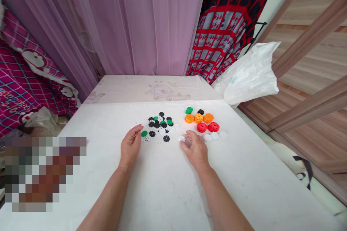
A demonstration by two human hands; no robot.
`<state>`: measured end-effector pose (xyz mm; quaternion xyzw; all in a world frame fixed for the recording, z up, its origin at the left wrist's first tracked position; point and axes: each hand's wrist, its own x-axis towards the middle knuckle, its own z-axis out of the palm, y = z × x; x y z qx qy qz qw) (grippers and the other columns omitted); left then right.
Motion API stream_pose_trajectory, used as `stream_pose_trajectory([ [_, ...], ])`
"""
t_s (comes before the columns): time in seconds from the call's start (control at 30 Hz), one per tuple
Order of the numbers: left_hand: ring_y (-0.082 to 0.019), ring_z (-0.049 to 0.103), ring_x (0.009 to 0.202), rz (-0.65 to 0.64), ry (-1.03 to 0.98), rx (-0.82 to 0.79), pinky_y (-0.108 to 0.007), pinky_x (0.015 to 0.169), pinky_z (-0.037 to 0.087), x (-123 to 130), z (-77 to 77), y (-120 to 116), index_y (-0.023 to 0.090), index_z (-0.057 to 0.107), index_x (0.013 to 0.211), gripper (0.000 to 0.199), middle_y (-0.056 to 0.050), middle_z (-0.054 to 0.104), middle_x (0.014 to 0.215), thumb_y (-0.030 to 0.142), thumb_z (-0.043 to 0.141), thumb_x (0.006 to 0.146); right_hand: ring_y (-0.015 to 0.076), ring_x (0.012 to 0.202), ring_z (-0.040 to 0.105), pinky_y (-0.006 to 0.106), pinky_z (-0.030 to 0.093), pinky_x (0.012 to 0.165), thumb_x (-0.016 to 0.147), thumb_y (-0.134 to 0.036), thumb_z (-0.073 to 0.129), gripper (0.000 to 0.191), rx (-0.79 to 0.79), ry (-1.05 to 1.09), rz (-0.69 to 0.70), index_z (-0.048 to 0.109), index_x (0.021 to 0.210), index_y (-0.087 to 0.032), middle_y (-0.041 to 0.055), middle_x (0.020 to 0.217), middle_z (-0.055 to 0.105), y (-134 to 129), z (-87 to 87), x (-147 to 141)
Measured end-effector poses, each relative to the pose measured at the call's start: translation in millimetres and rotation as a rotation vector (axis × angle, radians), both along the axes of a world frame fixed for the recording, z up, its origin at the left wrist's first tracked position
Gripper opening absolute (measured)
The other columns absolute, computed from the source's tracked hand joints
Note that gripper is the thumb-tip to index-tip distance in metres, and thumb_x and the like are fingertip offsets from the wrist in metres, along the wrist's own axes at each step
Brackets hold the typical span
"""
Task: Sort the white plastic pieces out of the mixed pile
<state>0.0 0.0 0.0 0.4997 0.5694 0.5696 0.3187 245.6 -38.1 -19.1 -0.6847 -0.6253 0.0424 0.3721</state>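
Two loose groups of small toothed plastic discs lie on a white-covered table. The left group mixes black discs, white discs and green discs. Orange discs, red discs, a green disc and a black disc form the right group, with white discs below them. My left hand rests with its fingers apart at the left group's lower edge, holding nothing. My right hand curls beside a white disc at its fingertips; I cannot tell whether it holds the disc.
A crumpled white plastic bag lies at the table's far right corner. Lilac curtains hang behind the table, with pink patterned cloth to the left. A wooden frame stands right. A pixelated patch covers the lower left.
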Motion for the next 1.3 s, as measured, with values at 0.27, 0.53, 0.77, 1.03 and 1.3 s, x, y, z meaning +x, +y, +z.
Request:
stream_pose_trajectory([
  [0.27,-0.022,0.061,0.116,-0.010,-0.020,0.004,-0.042,0.106,0.043,-1,-1.5,1,0.023,0.070,0.097,0.025,-0.006,0.070,0.117,0.037,0.059,0.080,0.0202,0.082,0.062,0.034,0.048,0.078,0.079,-0.028,0.052,0.022,0.041,-0.008,-0.004,0.066,0.096,-0.022,0.0047,0.091,0.070,21,7.3,3],
  [0.53,-0.022,0.061,0.116,-0.013,-0.026,0.009,-0.042,0.106,0.043,-1,-4.2,3,0.023,0.071,0.097,0.025,-0.006,0.070,0.117,0.037,0.059,0.080,0.0216,0.089,0.063,0.030,0.044,0.070,0.075,-0.012,0.059,0.036,-0.231,-0.255,0.110,0.065,0.107,-0.027,0.0030,0.094,0.071,69,34.1,-7],
  [0.77,-0.022,0.061,0.116,-0.012,-0.020,0.012,-0.041,0.107,0.042,-1,-5.5,4,0.023,0.071,0.096,0.025,-0.006,0.070,0.117,0.037,0.058,0.080,0.0210,0.089,0.065,0.029,0.044,0.068,0.074,-0.013,0.061,0.034,-0.270,-0.279,0.127,0.064,0.105,-0.026,0.0019,0.097,0.073,75,34.7,-12],
  [1.03,-0.022,0.060,0.117,-0.016,-0.021,0.014,-0.042,0.108,0.042,-1,-3.9,3,0.022,0.071,0.097,0.025,-0.007,0.069,0.119,0.036,0.058,0.081,0.0174,0.076,0.065,0.030,0.048,0.070,0.075,-0.022,0.061,0.039,-0.158,-0.057,0.071,0.059,0.114,-0.022,0.0018,0.095,0.073,51,40.8,2],
  [1.3,-0.022,0.063,0.113,-0.010,-0.003,0.020,-0.040,0.103,0.047,0,-3.1,2,0.022,0.071,0.096,0.026,-0.007,0.070,0.117,0.038,0.058,0.081,0.0175,0.079,0.064,0.034,0.051,0.080,0.077,-0.027,0.057,0.037,0.008,0.008,0.094,0.058,0.113,-0.022,0.0031,0.098,0.072,1,15.9,16],
])
